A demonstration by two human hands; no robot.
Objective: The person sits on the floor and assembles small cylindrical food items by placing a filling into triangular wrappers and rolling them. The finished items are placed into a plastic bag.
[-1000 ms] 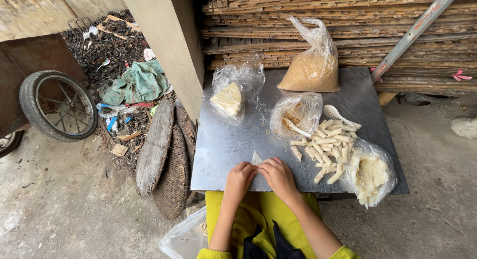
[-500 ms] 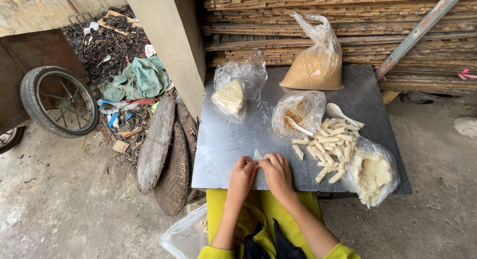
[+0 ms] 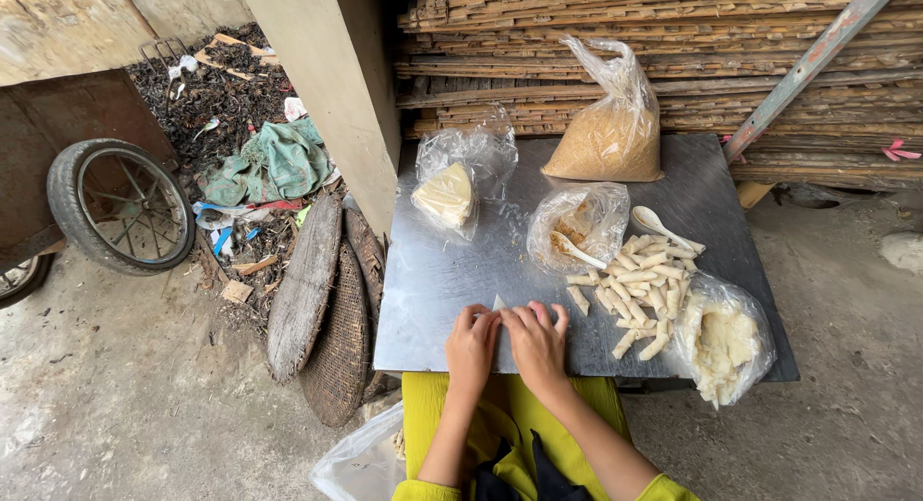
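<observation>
L hand [image 3: 471, 345] & R hand [image 3: 536, 339], fingers together on 1 pale wrapper [image 3: 498, 303]; 4 plastic bags [image 3: 615, 116]; approx 25 rolls [image 3: 639, 289].

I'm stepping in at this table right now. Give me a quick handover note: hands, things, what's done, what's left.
Left hand and right hand: side by side at the near edge of the metal table, fingers pressed on a small pale wrapper.
Done: a pile of finished rolls lies to the right.
Nearby: bag of pale filling, bag with a spoon, bag of wrappers, bag of brown crumbs.
Left: the piece under the fingers is not yet rolled.
</observation>
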